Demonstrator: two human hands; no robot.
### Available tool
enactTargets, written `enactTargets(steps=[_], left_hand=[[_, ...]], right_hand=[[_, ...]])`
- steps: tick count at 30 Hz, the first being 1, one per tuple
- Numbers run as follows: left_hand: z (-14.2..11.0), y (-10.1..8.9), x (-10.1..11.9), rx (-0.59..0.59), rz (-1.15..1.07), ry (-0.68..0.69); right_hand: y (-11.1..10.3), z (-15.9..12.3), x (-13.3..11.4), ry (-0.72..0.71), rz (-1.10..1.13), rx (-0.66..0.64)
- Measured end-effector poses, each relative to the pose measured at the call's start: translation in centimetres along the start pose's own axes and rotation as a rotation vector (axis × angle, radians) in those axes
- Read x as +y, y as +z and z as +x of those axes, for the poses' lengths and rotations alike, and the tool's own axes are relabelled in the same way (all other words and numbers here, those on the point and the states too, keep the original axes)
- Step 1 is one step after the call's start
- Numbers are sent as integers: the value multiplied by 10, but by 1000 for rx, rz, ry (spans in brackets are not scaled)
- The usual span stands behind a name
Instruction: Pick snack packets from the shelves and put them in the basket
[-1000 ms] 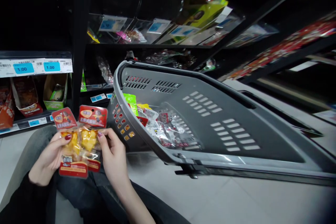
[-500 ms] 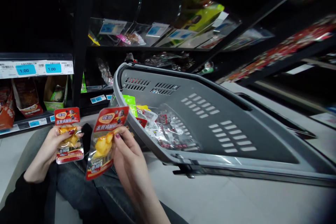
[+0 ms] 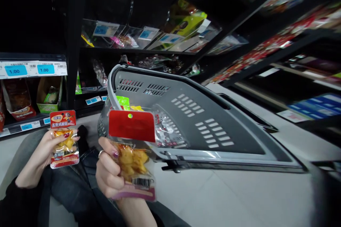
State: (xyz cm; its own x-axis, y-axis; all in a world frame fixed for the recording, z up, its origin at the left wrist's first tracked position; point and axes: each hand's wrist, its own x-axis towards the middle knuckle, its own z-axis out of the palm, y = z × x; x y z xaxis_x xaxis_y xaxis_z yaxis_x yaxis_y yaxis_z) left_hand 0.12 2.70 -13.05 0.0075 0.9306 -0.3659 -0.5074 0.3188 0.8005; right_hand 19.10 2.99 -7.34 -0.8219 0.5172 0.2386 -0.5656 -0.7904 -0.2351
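Observation:
My left hand [image 3: 45, 150] is closed on a red-topped snack packet [image 3: 64, 145], its printed front toward me and yellowish pieces showing through the clear middle. A second snack packet [image 3: 135, 161] is pinched by its left edge in my right hand [image 3: 109, 170]. This one shows its back, with a plain red top and a barcode near the bottom. Behind it stands a grey shopping basket [image 3: 186, 110], partly hidden by the packet. Inside the basket lie clear packets [image 3: 169, 131] and a bright green packet [image 3: 123, 102].
Black shelves with price labels [image 3: 16, 70] run along the left and back. On the low left shelf are a red display box [image 3: 20, 101] and a green display box [image 3: 49, 95]. Pale floor tiles [image 3: 213, 198] lie in front of the basket.
My right hand has turned its packet over from printed front to barcode back and raised it in front of the basket. My left hand keeps its packet; the view has shifted right.

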Motion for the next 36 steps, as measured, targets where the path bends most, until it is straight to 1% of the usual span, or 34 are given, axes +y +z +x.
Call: enactTargets(steps=[6,11,14,15,17,19,20,22,23,25,26,27,28,29,30,31,32,33,35,36], left_hand=[[0,1,-1,2,-13,-3],[-2,2,2,-33,-18,-33],[-1,3,2,-34,-16,-55],[-1,2,2,-32,-14,-60],[-1,2,1,-20,-12,-61],[-1,1,0,-2,-12,-58],[-1,0,0,3,-14,-60],[-2,-1,0,-2,-23,-83],[-2,-1,1,-4,-28,-95],[-2,-2,2,9,-36,-112],[-2,-2,2,15,-37,-119],[-2,-2,3,16,-36,-128],[-2,-2,3,17,-36,-134],[-2,-1,3,18,-35,-138],[-1,-1,2,18,-36,-141],[-1,0,2,22,-38,-138],[-1,0,1,33,-41,-130],[-1,1,1,46,-48,-121],[-2,4,1,62,-69,-109],[-3,5,1,67,-79,-107]], right_hand=[[1,-5,-1,-14,-140,168],[0,-7,-3,-44,-130,143],[-1,-7,-5,-72,-182,203],[0,-6,-6,-56,-223,225],[8,-5,-5,20,-353,284],[25,-5,-4,34,-563,408],[37,-7,-5,-23,-708,503],[65,-11,-16,-253,-1082,740],[78,-14,-27,-381,-1309,879],[100,-19,-62,-689,-1825,1103],[106,-20,-83,-779,-2026,1189],[109,-20,-106,-787,-2169,1267],[107,-20,-128,-684,-2230,1313],[101,-19,-148,-583,-2230,1307],[93,-18,-164,-445,-2190,1253],[82,-16,-174,-269,-2133,1176],[70,-16,-180,-174,-2103,1134],[57,-15,-180,-109,-2080,1101],[33,-15,-169,-36,-2034,1048],[22,-16,-161,-23,-2017,1031]])
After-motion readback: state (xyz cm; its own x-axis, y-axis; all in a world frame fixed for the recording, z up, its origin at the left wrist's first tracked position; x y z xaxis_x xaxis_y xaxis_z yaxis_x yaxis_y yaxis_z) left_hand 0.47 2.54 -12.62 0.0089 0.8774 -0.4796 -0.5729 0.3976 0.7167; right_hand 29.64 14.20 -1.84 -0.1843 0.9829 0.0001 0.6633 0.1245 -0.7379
